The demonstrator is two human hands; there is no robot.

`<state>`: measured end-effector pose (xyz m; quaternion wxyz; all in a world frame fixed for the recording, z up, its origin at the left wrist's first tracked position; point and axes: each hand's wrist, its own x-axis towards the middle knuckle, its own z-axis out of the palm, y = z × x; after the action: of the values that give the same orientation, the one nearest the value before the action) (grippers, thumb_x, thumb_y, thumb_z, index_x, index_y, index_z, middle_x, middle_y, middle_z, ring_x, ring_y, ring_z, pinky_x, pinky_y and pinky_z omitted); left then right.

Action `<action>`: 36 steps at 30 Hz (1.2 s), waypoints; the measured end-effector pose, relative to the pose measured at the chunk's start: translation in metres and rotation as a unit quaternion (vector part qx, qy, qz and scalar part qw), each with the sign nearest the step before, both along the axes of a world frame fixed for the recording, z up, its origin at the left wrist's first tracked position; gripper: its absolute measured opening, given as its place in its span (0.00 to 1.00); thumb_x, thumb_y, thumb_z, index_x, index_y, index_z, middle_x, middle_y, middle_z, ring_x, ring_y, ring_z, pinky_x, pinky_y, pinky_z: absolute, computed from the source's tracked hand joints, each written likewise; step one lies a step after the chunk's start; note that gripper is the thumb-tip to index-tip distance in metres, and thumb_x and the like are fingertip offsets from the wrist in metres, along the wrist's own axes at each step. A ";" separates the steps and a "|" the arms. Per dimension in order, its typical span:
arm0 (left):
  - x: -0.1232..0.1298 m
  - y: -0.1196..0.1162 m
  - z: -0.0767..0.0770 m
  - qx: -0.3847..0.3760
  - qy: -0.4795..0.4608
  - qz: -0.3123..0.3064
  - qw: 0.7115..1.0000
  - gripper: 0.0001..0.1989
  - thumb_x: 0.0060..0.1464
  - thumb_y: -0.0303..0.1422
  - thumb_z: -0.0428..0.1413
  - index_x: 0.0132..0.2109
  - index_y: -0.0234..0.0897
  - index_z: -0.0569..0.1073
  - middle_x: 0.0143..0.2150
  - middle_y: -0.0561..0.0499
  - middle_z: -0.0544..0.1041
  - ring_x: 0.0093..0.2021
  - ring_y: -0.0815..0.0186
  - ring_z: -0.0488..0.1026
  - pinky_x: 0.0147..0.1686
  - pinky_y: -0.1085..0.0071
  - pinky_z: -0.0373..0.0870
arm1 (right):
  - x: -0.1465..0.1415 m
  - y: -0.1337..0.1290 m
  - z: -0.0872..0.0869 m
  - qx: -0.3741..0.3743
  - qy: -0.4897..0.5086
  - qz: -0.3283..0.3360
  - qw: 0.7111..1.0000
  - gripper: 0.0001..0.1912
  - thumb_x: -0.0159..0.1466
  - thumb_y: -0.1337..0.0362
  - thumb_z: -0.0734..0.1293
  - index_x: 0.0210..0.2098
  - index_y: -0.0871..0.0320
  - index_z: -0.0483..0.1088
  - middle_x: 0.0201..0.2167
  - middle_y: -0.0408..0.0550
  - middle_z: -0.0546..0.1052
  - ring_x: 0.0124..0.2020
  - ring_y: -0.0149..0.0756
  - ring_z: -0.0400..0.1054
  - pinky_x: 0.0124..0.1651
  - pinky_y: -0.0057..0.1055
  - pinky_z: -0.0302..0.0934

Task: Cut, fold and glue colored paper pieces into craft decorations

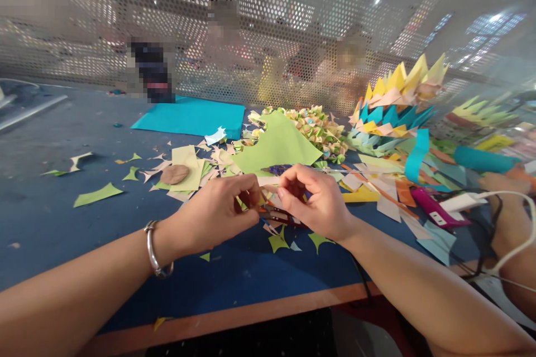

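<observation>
My left hand (228,203), with a silver bangle at its wrist, is closed in a pinch above the blue table. Close beside it my right hand (314,198) is closed too, thumb against the fingers. Whatever lies between the fingertips is too small and hidden to name. Behind the hands lies a large green paper sheet (278,145) with scalloped cut-outs. A dark blue pen-like tool (280,169) lies just past my right fingers. Green paper scraps (278,241) lie below the hands.
A heap of small curled paper pieces (318,128) sits behind the green sheet. Further back are a blue paper sheet (213,114) and stacked pointed paper rings (393,109). At right are a magenta power strip (438,209), a white cable (519,195) and another person's arm (513,234).
</observation>
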<state>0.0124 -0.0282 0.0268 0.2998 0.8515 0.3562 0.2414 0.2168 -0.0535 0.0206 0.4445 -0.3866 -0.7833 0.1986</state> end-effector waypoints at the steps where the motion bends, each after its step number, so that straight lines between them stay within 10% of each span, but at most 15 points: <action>1: -0.001 0.000 0.002 -0.008 -0.019 0.010 1.000 0.03 0.48 0.26 0.53 0.31 0.37 0.70 0.28 0.53 0.75 0.26 0.70 0.70 0.25 0.73 0.65 | 0.000 0.000 0.000 -0.001 -0.002 -0.001 1.000 0.06 0.61 0.70 0.67 0.29 0.57 0.65 0.22 0.38 0.67 0.20 0.23 0.59 0.23 0.24 0.56; 36: 0.002 0.005 0.001 -0.253 -0.224 0.028 0.941 0.07 0.51 0.33 0.60 0.36 0.35 0.71 0.31 0.50 0.79 0.34 0.66 0.79 0.35 0.70 0.78 | 0.000 0.002 -0.008 0.083 -0.095 0.024 0.992 0.05 0.61 0.73 0.65 0.32 0.58 0.66 0.25 0.41 0.67 0.23 0.26 0.60 0.25 0.25 0.57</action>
<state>0.0143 -0.0232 0.0277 0.5706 0.6608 0.3532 0.3361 0.2164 -0.0519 0.0126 0.3934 -0.3466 -0.8449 0.1060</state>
